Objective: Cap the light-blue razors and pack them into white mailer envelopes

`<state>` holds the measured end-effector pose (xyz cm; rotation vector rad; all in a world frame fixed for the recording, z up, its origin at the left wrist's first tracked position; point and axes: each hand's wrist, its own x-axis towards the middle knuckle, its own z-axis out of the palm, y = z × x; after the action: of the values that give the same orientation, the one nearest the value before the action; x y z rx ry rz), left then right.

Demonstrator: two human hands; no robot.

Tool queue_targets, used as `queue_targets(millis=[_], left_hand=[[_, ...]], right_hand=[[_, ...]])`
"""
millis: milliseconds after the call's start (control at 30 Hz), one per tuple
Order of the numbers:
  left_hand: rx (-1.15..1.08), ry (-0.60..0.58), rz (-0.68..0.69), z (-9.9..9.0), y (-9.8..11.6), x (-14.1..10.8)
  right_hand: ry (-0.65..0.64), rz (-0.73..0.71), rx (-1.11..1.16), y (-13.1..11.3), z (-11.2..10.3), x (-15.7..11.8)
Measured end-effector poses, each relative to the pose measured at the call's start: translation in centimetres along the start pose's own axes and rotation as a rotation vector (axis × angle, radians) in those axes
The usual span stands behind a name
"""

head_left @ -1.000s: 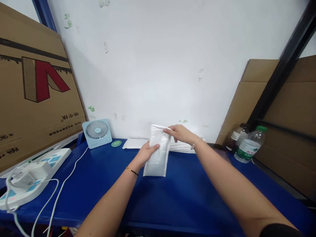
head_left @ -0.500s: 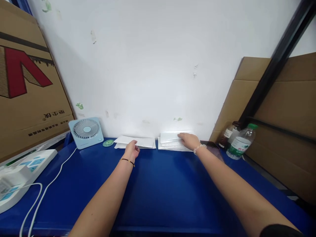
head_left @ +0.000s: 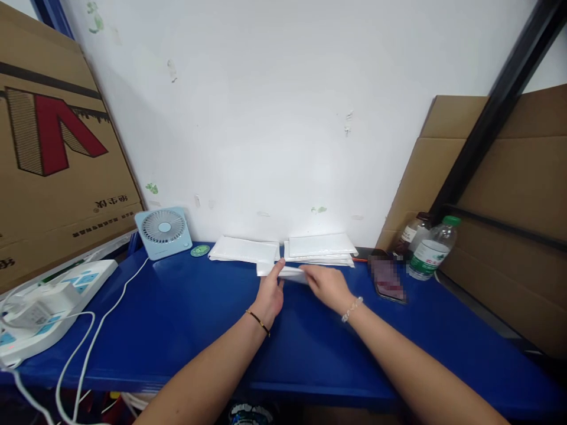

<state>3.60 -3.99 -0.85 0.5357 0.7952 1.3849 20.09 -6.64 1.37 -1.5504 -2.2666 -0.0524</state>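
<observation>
Between both hands, just above the blue table [head_left: 199, 330], is a flat white packet [head_left: 291, 273], seen nearly edge-on. My left hand [head_left: 270, 293] grips its left part, thumb on top and fingers beneath. The packet's right end is pinched by my right hand [head_left: 328, 287]. Behind my left hand, a pile of similar white packets [head_left: 239, 248] lies against the wall. A second pile of glossy white packets [head_left: 322, 245] lies behind my right hand. What the packets contain cannot be seen.
At the left stand a light-blue fan [head_left: 163, 231], a round green disc [head_left: 200, 251] and a white power strip [head_left: 84, 289] with cables. On the right are a phone [head_left: 387, 277], a brown-capped bottle [head_left: 410, 236] and a green-capped water bottle [head_left: 432, 251]. Cardboard flanks both sides.
Both hands have moved from the two piles to the middle and nearer me, and now hold one white packet together. The view has shifted slightly, and the phone is now uncovered.
</observation>
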Motion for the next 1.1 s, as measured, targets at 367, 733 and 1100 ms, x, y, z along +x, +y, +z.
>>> queue_targets(millis=[367,733,1100], left_hand=[[-0.035,0.117,0.359,1.2,3.3,-1.2],[0.02,0.001,0.597,4.0,8.6,-3.8],[0.27,-0.139,0.822,5.5,15.6,-7.9]], right_hand=[[-0.221,-0.043,0.483,3.6,2.7,-1.6],[-0.238,-0.066,0.355,2.6,3.4,-1.4],[-0.232,-0.193,0.248,1.5,4.2,-1.0]])
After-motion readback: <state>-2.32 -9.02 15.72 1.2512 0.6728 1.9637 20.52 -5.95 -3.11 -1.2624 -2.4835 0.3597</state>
